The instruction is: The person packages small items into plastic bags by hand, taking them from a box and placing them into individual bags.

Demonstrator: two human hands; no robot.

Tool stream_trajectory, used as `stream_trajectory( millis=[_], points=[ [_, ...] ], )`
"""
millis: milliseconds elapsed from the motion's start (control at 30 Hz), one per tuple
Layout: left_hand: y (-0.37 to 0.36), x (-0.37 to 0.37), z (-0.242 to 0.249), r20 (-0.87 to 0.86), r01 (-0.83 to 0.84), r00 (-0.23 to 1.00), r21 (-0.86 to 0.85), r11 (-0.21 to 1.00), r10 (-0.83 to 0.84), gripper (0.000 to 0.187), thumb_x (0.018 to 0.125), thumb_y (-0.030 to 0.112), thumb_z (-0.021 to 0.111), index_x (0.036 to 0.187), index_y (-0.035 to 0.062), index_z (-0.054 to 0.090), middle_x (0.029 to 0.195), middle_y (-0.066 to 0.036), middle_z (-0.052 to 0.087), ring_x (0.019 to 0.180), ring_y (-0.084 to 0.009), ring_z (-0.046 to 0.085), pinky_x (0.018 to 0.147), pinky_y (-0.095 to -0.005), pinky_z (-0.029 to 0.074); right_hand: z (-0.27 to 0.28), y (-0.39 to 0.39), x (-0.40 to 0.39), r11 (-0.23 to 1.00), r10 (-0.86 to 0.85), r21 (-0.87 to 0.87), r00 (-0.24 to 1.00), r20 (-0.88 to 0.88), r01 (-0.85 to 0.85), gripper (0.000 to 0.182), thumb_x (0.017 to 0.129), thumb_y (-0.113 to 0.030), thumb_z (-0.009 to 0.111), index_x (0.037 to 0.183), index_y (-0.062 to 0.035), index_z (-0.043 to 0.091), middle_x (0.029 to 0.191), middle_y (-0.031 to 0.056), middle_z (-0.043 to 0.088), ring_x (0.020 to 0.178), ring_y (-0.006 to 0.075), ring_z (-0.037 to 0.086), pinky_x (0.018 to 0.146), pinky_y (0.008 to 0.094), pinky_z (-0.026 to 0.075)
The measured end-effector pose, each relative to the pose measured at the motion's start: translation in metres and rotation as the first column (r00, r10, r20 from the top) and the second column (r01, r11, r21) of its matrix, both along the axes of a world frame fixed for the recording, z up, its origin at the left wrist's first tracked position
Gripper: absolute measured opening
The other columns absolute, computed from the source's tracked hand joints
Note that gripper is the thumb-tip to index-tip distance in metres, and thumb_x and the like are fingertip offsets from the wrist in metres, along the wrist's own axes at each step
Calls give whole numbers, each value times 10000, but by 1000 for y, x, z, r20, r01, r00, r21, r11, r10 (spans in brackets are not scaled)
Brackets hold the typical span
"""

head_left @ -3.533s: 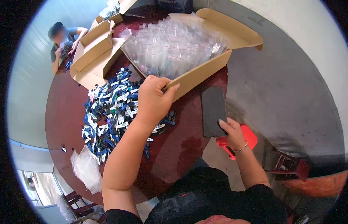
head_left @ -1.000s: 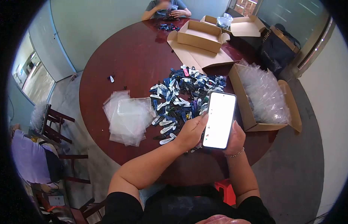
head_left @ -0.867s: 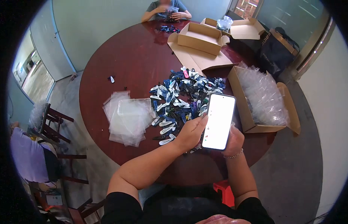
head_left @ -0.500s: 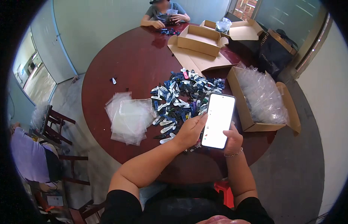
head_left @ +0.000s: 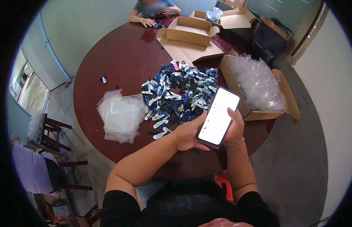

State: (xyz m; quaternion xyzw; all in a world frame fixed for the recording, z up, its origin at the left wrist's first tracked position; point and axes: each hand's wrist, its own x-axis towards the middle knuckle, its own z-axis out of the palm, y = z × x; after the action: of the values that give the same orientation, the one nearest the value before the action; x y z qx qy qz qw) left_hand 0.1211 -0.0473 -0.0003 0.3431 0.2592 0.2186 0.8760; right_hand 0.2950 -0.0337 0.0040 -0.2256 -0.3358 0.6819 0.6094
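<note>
A smartphone (head_left: 219,116) with a bright white screen is held tilted over the near side of the round table. My right hand (head_left: 235,126) grips its right side, the thumb over the screen. At the phone's lower left, my left hand (head_left: 192,133) supports it, with fingers partly under it. Just beyond the phone lies a wide pile of hair clips (head_left: 170,95), mostly dark blue, white and black. Left of the pile, clear plastic bags (head_left: 123,117) are stacked loosely.
The dark red table (head_left: 119,56) has an open carton of plastic bags (head_left: 255,113) at right and empty cardboard boxes (head_left: 189,36) at the back. A co-worker (head_left: 153,11) sits across. Another person (head_left: 32,166) is at far left. A black bag (head_left: 268,39) stands back right.
The phone has tilted clockwise and come slightly lower. My right thumb has moved up onto the screen, and my left hand has shifted down and left. The view has shifted a little.
</note>
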Motion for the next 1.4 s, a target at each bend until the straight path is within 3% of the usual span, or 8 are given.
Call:
stream_trajectory(
  millis=[133,233,333,567,867,1400],
  points=[
    [-3,6,-7,-15,6,1000,-16,1000,-6,636,962,613,263,1403,175,393,1222,-58,601,975,-261,667,670,-362,593,-4,2,16,998,-55,-21,998,-28,54,414,854,-142,568,1210,53,483,1067,172,623,953,260,645,835,366,534],
    [-7,8,-4,-100,28,995,-32,999,-31,599,969,595,284,1378,183,433,1209,-37,607,981,-217,654,661,-341,580,-12,0,25,979,-202,15,977,73,202,375,841,-141,570,1162,42,507,1037,161,625,946,264,634,858,392,516],
    [-11,13,-4,-151,31,988,-24,999,-34,593,970,597,282,1366,189,450,1196,-23,611,997,-187,634,674,-338,565,-14,-7,31,980,-195,-39,980,51,197,321,815,-7,632,1110,43,515,1026,155,625,918,242,647,826,358,534],
    [-16,20,-13,-204,101,973,-31,994,-105,591,967,599,297,1364,190,454,1216,-17,602,1029,-191,616,698,-344,553,-27,-22,37,956,-276,-74,957,87,282,343,796,25,664,1106,33,516,1013,143,628,891,234,652,801,352,545],
    [-21,26,-7,-305,67,950,9,998,-61,576,970,595,289,1356,204,461,1137,-15,641,920,-179,655,669,-349,546,-32,-26,38,951,-287,-107,956,60,292,323,798,31,670,1081,21,516,994,128,631,879,214,650,792,339,541],
    [-19,24,-12,-283,73,956,-3,997,-71,628,952,625,311,1404,199,410,1209,-46,613,1001,-235,643,752,-429,538,-34,-28,40,953,-286,-73,954,93,293,330,810,-17,658,1105,7,513,1022,141,646,906,236,661,823,373,546]
  ],
)
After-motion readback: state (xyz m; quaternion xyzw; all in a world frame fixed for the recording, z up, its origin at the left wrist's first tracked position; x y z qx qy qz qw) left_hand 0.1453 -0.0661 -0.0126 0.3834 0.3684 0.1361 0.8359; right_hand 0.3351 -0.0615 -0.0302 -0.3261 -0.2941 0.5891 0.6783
